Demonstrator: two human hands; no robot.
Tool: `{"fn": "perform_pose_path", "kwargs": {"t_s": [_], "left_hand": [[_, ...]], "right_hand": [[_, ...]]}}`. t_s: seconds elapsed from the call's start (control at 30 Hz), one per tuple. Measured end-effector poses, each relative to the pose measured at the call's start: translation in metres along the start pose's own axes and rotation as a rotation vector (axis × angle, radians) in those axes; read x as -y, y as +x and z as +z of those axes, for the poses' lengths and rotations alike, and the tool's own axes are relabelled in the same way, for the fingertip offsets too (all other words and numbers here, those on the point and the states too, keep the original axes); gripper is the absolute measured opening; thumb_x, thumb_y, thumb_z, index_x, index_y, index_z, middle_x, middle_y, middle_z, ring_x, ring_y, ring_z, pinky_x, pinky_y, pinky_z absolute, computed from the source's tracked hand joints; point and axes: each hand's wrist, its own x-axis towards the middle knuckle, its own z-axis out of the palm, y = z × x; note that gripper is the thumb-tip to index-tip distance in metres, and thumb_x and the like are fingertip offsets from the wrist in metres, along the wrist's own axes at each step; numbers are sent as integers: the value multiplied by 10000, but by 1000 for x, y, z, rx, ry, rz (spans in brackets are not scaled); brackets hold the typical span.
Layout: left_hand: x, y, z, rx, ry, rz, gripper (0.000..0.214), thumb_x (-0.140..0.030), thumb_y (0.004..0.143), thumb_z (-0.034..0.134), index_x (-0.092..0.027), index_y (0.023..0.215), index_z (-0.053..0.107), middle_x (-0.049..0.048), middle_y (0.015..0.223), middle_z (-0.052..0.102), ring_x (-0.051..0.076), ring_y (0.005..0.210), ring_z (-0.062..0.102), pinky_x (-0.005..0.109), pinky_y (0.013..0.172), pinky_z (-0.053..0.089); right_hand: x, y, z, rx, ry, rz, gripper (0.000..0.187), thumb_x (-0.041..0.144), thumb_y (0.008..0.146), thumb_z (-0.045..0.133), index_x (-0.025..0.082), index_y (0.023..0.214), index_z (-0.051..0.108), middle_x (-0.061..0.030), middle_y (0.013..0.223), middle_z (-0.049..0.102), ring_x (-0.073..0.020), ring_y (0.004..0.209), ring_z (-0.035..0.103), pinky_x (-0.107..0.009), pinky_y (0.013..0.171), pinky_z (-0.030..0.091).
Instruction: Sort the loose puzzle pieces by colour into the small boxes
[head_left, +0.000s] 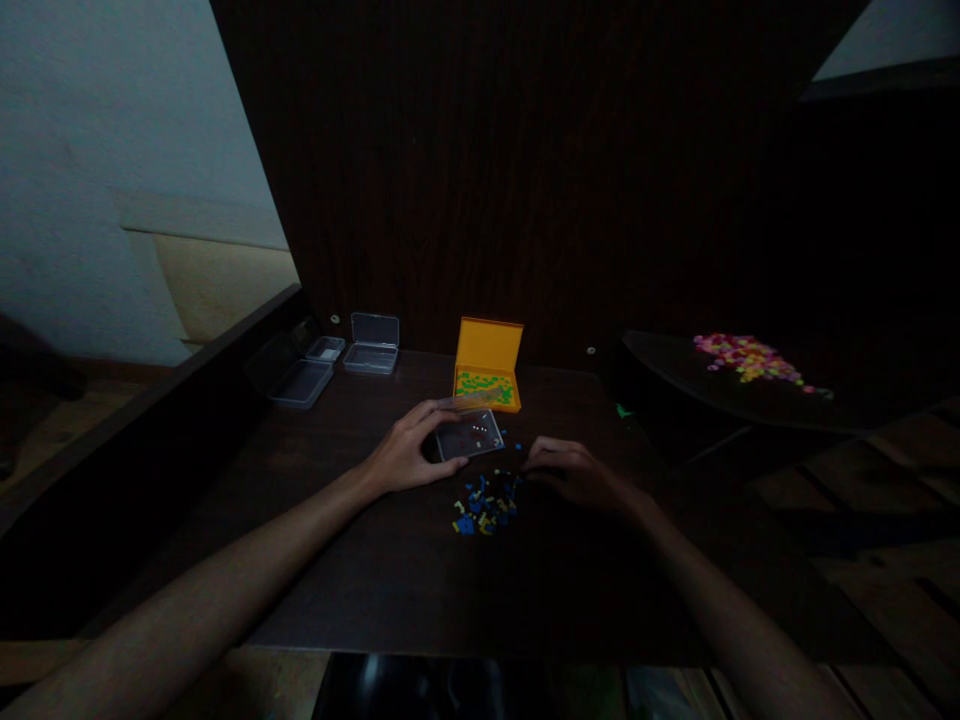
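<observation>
My left hand [415, 447] grips a clear plastic box [456, 440] by its left side, thumb along the near edge and fingers over the far one. The box's lid stands raised, and a few small white and reddish pieces lie inside. Just right of the pile of small blue, yellow and dark pieces [487, 502], my right hand [568, 468] is low over the table with its fingers curled together. Whatever those fingertips hold, if anything, is too dark and small to make out. Loose blue bits [518, 447] lie between the box and my right hand.
Behind the clear box stands an open yellow box [487, 350] holding many green pieces. Further clear boxes [371, 358] sit open at the back left. A heap of pink, red and yellow pieces [754, 358] lies on a dark surface at right. A low wooden side wall [172, 400] borders the left.
</observation>
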Motion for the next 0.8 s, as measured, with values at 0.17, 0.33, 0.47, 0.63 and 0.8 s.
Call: {"fn": "perform_pose_path", "kwargs": {"t_s": [0.17, 0.33, 0.47, 0.63, 0.8], "left_hand": [[0, 1, 0, -3, -1, 12, 467, -364, 766, 756, -187, 1161, 581, 118, 1210, 618, 265, 1149, 603, 436, 968, 523], [0, 0, 0, -3, 0, 6, 462, -372, 767, 754, -200, 1159, 579, 112, 1228, 617, 267, 1152, 606, 442, 972, 523], [0, 0, 0, -5, -2, 18, 471, -372, 765, 756, -192, 1162, 575, 120, 1217, 620, 270, 1149, 606, 445, 963, 527], [0, 0, 0, 10, 2, -2, 464, -381, 772, 749, -207, 1167, 578, 114, 1230, 615, 279, 1167, 597, 468, 977, 516], [0, 1, -1, 5, -7, 12, 463, -374, 776, 749, -203, 1170, 577, 112, 1219, 616, 268, 1147, 607, 450, 961, 527]], "right_hand": [[-2, -2, 0, -18, -11, -5, 208, 265, 949, 550, 190, 1036, 724, -75, 923, 671, -152, 824, 636, -271, 731, 504], [1, -2, -4, -19, -7, 2, 218, 236, 919, 583, 187, 1084, 718, -84, 936, 677, -160, 824, 639, -278, 729, 509], [4, -2, -8, -17, -22, -16, 253, 167, 878, 585, 182, 1096, 711, -91, 952, 676, -170, 834, 645, -286, 729, 512], [0, -2, -6, -32, -20, -13, 246, 156, 875, 580, 196, 1075, 718, -82, 941, 682, -161, 818, 647, -274, 717, 509], [-1, 0, -3, -43, 9, -29, 220, 161, 890, 572, 185, 1052, 719, -85, 926, 687, -156, 810, 651, -263, 714, 512]]}}
